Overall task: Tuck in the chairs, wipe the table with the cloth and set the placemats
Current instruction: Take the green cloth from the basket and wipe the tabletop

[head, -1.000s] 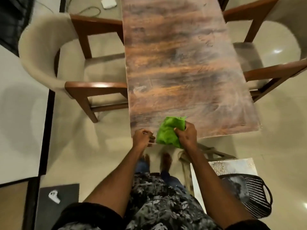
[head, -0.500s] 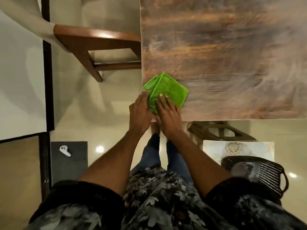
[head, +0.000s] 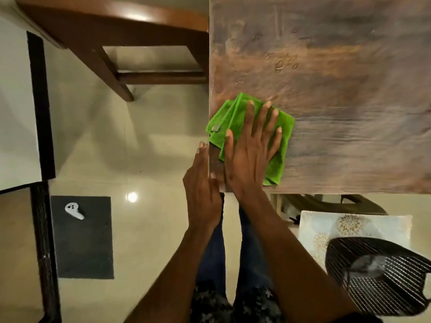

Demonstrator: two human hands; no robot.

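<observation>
At the desk's (head: 326, 66) near left corner, both hands are at work. Nearest the person, on the floor under the near edge, a patterned placemat (head: 349, 226) lies with a black wire basket (head: 382, 280) sitting on its near part. Off to the left on the floor is a dark mat (head: 84, 248) with a small white object (head: 74, 210) on it; what that object is cannot be told.

The left hand (head: 203, 194) lies along the desk's left edge just short of the corner, fingers straight and together, thumb resting on the top surface; it grips nothing. The right hand (head: 251, 152) lies flat, fingers spread and straight, pressing down on the cloth (head: 283, 136).

The cloth is green, folded, and set at an angle on the corner, its left tip just over the desk's left edge and its near tip close to the near edge. Farther along the left edge, a chair's (head: 112, 31) wooden arm and leg run up against the desk's side.
</observation>
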